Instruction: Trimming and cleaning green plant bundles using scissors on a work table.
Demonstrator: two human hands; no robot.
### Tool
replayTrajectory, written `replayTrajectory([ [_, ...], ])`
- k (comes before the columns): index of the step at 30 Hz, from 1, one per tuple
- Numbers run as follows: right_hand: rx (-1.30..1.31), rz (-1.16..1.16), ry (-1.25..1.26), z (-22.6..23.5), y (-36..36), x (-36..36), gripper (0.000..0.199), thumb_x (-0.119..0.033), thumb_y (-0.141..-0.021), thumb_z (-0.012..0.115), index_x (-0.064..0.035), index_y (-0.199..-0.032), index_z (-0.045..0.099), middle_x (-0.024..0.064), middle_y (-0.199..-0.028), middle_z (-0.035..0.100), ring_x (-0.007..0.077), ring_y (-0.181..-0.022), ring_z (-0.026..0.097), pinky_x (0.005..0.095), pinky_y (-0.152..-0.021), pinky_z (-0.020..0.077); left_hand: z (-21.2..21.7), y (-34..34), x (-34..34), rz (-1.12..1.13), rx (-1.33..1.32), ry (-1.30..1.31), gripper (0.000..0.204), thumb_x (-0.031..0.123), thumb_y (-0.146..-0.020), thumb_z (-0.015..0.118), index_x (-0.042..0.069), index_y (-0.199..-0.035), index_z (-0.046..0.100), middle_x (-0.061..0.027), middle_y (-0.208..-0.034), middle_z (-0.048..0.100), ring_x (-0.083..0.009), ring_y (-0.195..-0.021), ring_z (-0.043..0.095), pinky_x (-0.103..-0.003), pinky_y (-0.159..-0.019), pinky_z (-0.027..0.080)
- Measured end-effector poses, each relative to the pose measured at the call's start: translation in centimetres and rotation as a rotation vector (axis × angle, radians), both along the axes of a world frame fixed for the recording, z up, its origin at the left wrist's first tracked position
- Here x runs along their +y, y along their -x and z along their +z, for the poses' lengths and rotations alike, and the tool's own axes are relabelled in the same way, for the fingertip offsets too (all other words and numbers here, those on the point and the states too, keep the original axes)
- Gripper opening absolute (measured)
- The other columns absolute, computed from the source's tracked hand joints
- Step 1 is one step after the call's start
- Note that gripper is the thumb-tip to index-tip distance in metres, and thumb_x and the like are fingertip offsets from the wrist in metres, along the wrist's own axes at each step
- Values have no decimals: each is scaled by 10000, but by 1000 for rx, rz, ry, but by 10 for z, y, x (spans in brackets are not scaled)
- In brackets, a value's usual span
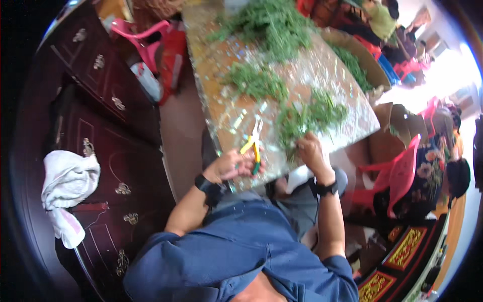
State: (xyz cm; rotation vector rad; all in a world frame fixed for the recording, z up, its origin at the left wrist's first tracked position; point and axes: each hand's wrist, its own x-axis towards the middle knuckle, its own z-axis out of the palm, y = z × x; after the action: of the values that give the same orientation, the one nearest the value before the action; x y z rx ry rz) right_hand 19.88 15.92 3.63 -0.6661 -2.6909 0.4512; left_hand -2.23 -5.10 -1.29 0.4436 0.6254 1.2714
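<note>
In my left hand (235, 164), which is turned palm up with the fingers curled, lies a pair of pliers (257, 146) with yellow and green handles. Their metal jaws point away from me over the table (229, 143). My right hand (313, 150) is closed at the near edge of a loose bunch of feathery green sprigs (314, 115), its fingers pinching the stem ends. The exact stems in the pinch are too small to make out. A smaller clump of green sprigs (257, 82) lies farther off, left of that bunch.
A big heap of greenery (274, 27) covers the table's far end. Right of the table stand a cardboard box (375, 56) holding more greenery and a pink chair (397, 173). Dark drawers (108, 90) line the left side. Other people (382, 20) sit at the far right.
</note>
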Motion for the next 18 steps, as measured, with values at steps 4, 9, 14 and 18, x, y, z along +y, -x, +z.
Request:
replayTrajectory([
  [4, 221, 4, 44, 41, 7, -26, 84, -84, -824, 687, -47, -899, 699, 135, -889, 597, 339, -819, 612, 416, -711, 494, 2, -1, -8, -19, -8, -19, 435, 222, -1009, 576, 91, -1401, 440, -165, -1190, 631, -297, -1076, 662, -408, -845, 567],
  [9, 484, -37, -244, 76, 23, -31, 107, -115, -869, 670, -15, -892, 639, 117, -873, 599, 323, -797, 609, 403, -705, 487, -2, -2, -6, -39, 40, -39, 428, 237, -1016, 569, 99, -1399, 439, -155, -1191, 631, -281, -1090, 651, -407, -861, 556],
  [14, 665, -26, -14, 78, 34, -32, 153, -164, -950, 628, -21, -923, 580, 53, -827, 591, 222, -796, 630, 342, -687, 481, 1, 2, -3, -46, 58, -33, 423, 238, -1018, 563, 107, -1400, 439, -146, -1198, 628, -274, -1095, 645, -419, -882, 544],
  [18, 709, -85, 575, 57, 49, -34, 165, -197, -1003, 587, -57, -917, 568, -1, -809, 582, 133, -793, 626, 278, -672, 469, 8, 0, -2, -17, 34, -43, 387, 248, -1018, 569, 128, -1371, 467, -124, -1169, 643, -255, -1071, 654, -407, -854, 553],
])
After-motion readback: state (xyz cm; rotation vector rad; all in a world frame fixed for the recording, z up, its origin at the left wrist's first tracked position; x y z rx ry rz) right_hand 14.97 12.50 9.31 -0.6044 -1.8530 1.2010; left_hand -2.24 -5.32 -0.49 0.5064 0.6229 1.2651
